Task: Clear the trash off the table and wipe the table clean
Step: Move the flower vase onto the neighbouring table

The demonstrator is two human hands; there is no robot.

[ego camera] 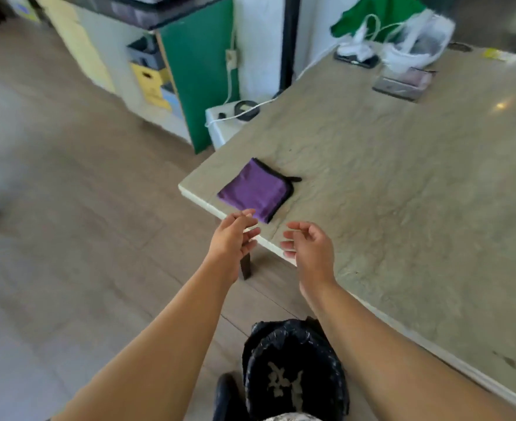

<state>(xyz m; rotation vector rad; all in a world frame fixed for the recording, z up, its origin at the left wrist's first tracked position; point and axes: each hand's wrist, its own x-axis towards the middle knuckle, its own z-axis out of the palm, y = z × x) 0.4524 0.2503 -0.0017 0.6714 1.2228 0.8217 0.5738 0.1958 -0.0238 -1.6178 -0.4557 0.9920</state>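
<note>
Both hands hover side by side at the near corner of the table (402, 165), a small gap between them, and neither holds anything. The left hand (234, 238) has its fingers loosely extended, slightly bent, with the tips reaching over the table's pale edge toward the nearest corner of the cloth; whether they touch the cloth cannot be told. The right hand (310, 246) sits just over the tabletop with its fingers loosely curled inward, thumb apart, gripping nothing.

Just beyond the left hand's fingertips lies the purple cloth (255, 189), folded into a flat square with black stitched edging and a short black tab sticking out at one corner. It looks soft and matte against the tabletop, which is beige and mottled like stone, with a pale rim.

Below and between the forearms stands a bin lined with a crinkled, glossy black trash bag (293, 369), with crumpled pale scraps inside. Far beyond the right hand, at the opposite end of the table, sit white plastic bags (414, 47), a dark phone (357, 60) and a flat clear case (402, 83). A white cable (241, 112) runs off the table's far-left edge.
</note>
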